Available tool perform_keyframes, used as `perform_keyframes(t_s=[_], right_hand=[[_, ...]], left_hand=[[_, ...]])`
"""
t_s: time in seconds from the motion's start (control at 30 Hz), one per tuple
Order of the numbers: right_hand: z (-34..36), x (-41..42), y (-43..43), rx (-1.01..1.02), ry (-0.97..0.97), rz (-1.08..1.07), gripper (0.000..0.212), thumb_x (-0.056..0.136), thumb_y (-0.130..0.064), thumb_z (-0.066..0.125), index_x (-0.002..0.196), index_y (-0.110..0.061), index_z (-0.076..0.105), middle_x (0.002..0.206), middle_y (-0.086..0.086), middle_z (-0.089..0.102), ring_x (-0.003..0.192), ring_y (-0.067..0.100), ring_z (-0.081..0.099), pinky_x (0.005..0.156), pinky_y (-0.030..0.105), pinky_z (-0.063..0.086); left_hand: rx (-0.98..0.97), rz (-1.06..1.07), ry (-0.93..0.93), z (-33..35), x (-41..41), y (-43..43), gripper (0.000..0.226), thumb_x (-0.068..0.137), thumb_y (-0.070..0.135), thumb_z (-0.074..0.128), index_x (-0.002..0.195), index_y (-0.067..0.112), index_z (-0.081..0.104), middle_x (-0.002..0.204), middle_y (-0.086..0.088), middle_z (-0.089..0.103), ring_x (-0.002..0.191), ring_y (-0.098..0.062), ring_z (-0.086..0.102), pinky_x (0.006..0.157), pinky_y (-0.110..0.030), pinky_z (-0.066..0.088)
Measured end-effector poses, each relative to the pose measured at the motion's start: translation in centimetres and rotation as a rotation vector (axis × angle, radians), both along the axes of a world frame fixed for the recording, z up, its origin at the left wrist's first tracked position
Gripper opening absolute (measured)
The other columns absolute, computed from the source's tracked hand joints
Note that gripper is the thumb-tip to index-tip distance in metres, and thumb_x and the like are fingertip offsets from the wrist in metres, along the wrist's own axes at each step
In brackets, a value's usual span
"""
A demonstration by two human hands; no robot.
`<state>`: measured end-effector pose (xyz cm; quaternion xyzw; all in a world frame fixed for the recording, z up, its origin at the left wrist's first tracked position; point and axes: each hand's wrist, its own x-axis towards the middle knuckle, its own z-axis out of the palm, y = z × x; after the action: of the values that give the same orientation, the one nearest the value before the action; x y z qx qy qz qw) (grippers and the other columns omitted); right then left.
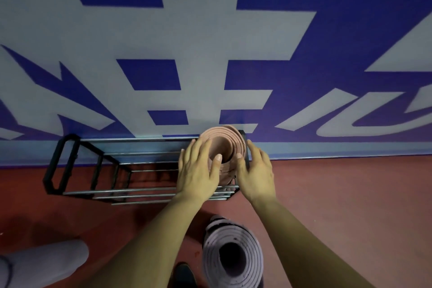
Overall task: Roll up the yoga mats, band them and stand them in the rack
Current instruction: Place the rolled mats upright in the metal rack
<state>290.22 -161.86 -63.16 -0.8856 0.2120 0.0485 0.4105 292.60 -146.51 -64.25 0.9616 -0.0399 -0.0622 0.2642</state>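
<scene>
Rack (pixel 117 191) free leftward; pink mat (pixel 224 145) fills right end.

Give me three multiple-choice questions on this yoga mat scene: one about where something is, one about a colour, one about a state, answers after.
1. Where is the pink mat?
A) in the right end of the rack
B) on the floor left of the rack
C) hung on the wall

2. What colour is the rolled mat beside the person's foot?
A) green
B) lilac
C) yellow

3. How is the pink mat?
A) spread flat
B) folded in half
C) rolled, standing on end

Answers:
1 A: it stands between the rack's bars at the right end, with the left hand and right hand on its sides.
2 B: its spiral end shows lilac.
3 C: its spiral end faces up at the camera.
</scene>
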Motion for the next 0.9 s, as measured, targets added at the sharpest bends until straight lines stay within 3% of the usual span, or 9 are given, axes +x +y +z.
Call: perform_keyframes(t_s=[0.1, 0.23, 0.43, 0.53, 0.63, 0.73, 0.83, 0.9], right_hand=[[0.6, -1.8, 0.4, -0.038, 0.007, 0.033, 0.053, 0.104, -0.046, 0.046, 0.155, -0.035, 0.036, 0.158, 0.003, 0.038, 0.148, 0.024, 0.030, 0.120, 0.049, 0.027], [1.2, -4.4, 0.8, -0.069, 0.000, 0.103, 0.049, 0.104, -0.045, 0.046, 0.151, -0.033, 0.041, 0.153, -0.003, 0.044, 0.144, 0.022, 0.032, 0.117, 0.046, 0.023], [-0.1, -10.3, -0.6, -0.082, 0.083, 0.185, 0.047, 0.104, -0.046, 0.045, 0.149, -0.034, 0.045, 0.149, 0.001, 0.048, 0.141, 0.027, 0.034, 0.113, 0.047, 0.027], [-1.3, -13.8, -1.1, -0.021, 0.082, 0.198, 0.046, 0.104, -0.042, 0.047, 0.149, -0.032, 0.047, 0.145, 0.005, 0.051, 0.137, 0.031, 0.042, 0.113, 0.045, 0.034], [-2.5, -16.8, -1.1, 0.124, 0.116, 0.174, 0.050, 0.104, -0.042, 0.049, 0.152, -0.028, 0.045, 0.144, 0.008, 0.053, 0.136, 0.029, 0.048, 0.110, 0.035, 0.035], [-3.3, -18.7, -1.1, 0.196, 0.113, 0.169, 0.054, 0.104, -0.046, 0.049, 0.155, -0.031, 0.038, 0.145, -0.003, 0.055, 0.137, 0.020, 0.048, 0.103, 0.024, 0.034], [-3.8, -19.2, -1.0, 0.296, 0.074, 0.118, 0.052, 0.103, -0.040, 0.056, 0.152, -0.030, 0.042, 0.118, -0.022, 0.053, 0.110, -0.003, 0.048, 0.080, 0.000, 0.030], [-4.4, -19.3, -0.7, 0.354, 0.067, 0.095, 0.040, 0.101, -0.040, 0.060, 0.139, -0.045, 0.050, 0.113, -0.033, 0.054, 0.108, -0.008, 0.051, 0.079, -0.004, 0.034]], left_hand=[[0.004, -0.021, -0.020, 0.6, -1.9, 0.3, 0.060, 0.104, 0.053, 0.028, 0.158, 0.026, 0.029, 0.166, 0.004, 0.023, 0.154, -0.016, 0.011, 0.126, -0.041, 0.004], [-0.014, -0.007, -0.070, 0.8, -5.1, 0.4, 0.072, 0.095, 0.059, 0.020, 0.149, 0.020, 0.047, 0.156, -0.002, 0.042, 0.146, -0.024, 0.031, 0.122, -0.044, 0.019], [-0.030, 0.046, 0.015, -0.2, -12.0, -0.2, 0.081, 0.088, 0.065, 0.014, 0.151, 0.023, 0.044, 0.160, 0.003, 0.035, 0.147, -0.021, 0.028, 0.120, -0.038, 0.019], [-0.105, 0.118, 0.069, -1.0, -15.7, -0.7, 0.075, 0.092, 0.062, 0.025, 0.150, 0.020, 0.046, 0.158, 0.001, 0.039, 0.144, -0.022, 0.035, 0.118, -0.037, 0.025], [-0.225, 0.189, 0.142, -2.0, -18.6, -1.2, 0.059, 0.101, 0.045, 0.045, 0.153, 0.017, 0.039, 0.157, -0.003, 0.039, 0.143, -0.023, 0.039, 0.116, -0.034, 0.030], [-0.332, 0.339, 0.262, -3.2, -20.5, -1.3, 0.067, 0.100, 0.048, 0.051, 0.157, 0.020, 0.029, 0.158, -0.004, 0.040, 0.143, -0.024, 0.040, 0.115, -0.035, 0.033], [-0.520, 0.447, 0.187, -4.5, -21.2, -1.1, 0.069, 0.086, 0.062, 0.053, 0.146, 0.029, 0.046, 0.140, 0.004, 0.059, 0.130, -0.015, 0.055, 0.111, -0.039, 0.043], [-0.591, 0.452, 0.152, -5.2, -21.4, -1.3, 0.054, 0.086, 0.057, 0.055, 0.134, 0.033, 0.056, 0.124, 0.013, 0.067, 0.118, -0.007, 0.061, 0.105, -0.038, 0.048]])
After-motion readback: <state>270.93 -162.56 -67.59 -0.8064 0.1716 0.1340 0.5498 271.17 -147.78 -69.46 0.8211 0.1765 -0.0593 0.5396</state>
